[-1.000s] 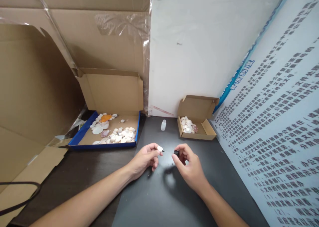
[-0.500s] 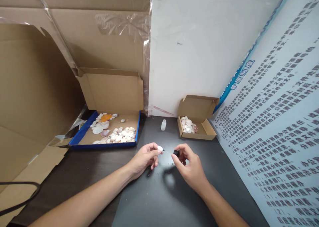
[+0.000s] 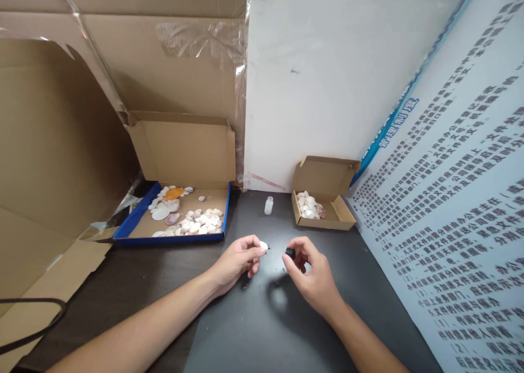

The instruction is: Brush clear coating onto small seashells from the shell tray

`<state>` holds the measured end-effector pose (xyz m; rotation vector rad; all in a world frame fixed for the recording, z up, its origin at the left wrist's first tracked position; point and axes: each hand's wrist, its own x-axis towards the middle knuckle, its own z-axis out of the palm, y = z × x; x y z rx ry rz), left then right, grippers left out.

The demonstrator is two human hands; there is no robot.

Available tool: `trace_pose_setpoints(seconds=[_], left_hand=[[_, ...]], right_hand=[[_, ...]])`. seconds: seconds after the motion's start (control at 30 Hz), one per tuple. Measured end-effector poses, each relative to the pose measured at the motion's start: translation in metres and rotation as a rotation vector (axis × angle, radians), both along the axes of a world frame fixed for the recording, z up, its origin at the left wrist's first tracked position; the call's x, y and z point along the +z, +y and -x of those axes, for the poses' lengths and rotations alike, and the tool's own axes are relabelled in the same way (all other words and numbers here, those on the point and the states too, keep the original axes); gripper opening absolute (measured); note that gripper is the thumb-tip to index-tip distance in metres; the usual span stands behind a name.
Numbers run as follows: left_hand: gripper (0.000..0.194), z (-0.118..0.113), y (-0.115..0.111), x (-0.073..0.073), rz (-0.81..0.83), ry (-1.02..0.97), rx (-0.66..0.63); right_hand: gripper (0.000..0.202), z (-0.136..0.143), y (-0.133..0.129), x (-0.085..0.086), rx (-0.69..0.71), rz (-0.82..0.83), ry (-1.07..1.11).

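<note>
Between its thumb and fingers, my left hand (image 3: 241,257) pinches a small white seashell (image 3: 263,245) above the dark table. My right hand (image 3: 309,266) grips a black bottle cap (image 3: 290,252) a short way to the right, its thumb and index finger around it. A small dark tip shows at the shell's right edge; whether a thin stem joins it to the cap is too faint to tell. Beyond the hands an uncapped small translucent bottle (image 3: 268,205) stands upright on the table.
A blue-edged cardboard box (image 3: 172,241) with its lid raised holds many shells at the left. The smaller open cardboard box (image 3: 333,223) at the back right also has shells. A black cable (image 3: 61,303) loops at the far left; a printed board (image 3: 450,198) borders the right.
The shell has tilted slightly in my left hand and shows a narrower face. My right hand with the cap has hardly moved; the boxes and bottle are unchanged.
</note>
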<state>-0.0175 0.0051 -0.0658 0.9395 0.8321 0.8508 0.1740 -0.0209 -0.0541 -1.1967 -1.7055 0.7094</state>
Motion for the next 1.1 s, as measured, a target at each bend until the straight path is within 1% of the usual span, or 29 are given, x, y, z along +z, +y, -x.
trace_pose_setpoints(seconds=[0.07,0.17,0.3,0.4,0.53,0.63,0.77,0.9,1.0,1.1], left_hand=[[0.023,0.0003,-0.0002,0.0004,-0.001,0.007,-0.012],[0.022,0.0007,-0.0006,0.001,0.001,0.01,-0.035],[0.022,0.0005,-0.0005,0.001,-0.007,0.013,-0.043],[0.025,-0.0002,-0.0002,0.0006,-0.019,0.002,-0.035],[0.029,-0.0013,-0.0001,0.0007,-0.02,0.004,-0.035],[0.031,-0.0017,-0.0002,0.001,-0.011,0.011,-0.043],[0.032,-0.0016,-0.0001,0.0012,-0.007,0.008,-0.054],[0.031,-0.0014,-0.0006,0.0015,0.011,-0.025,-0.059],[0.029,-0.0014,-0.0011,0.0018,0.025,-0.031,-0.058],[0.028,-0.0011,-0.0009,0.0008,0.026,-0.016,-0.064]], right_hand=[[0.012,0.0002,0.0004,-0.0001,-0.025,-0.001,-0.011],[0.012,0.0001,0.0011,-0.0002,-0.017,-0.002,0.026],[0.012,-0.0006,0.0021,0.0,-0.063,0.009,-0.013],[0.014,-0.0011,0.0025,0.0,-0.043,0.006,0.066],[0.014,-0.0012,0.0024,-0.0017,-0.053,0.018,0.059],[0.015,-0.0011,0.0023,-0.0031,-0.039,0.023,0.107],[0.015,-0.0011,0.0028,-0.0031,-0.077,0.039,0.069],[0.016,-0.0004,0.0032,-0.0029,-0.02,0.05,0.129],[0.015,0.0001,0.0028,-0.0032,-0.064,0.032,0.073],[0.017,-0.0001,0.0027,-0.0034,-0.026,0.04,0.119]])
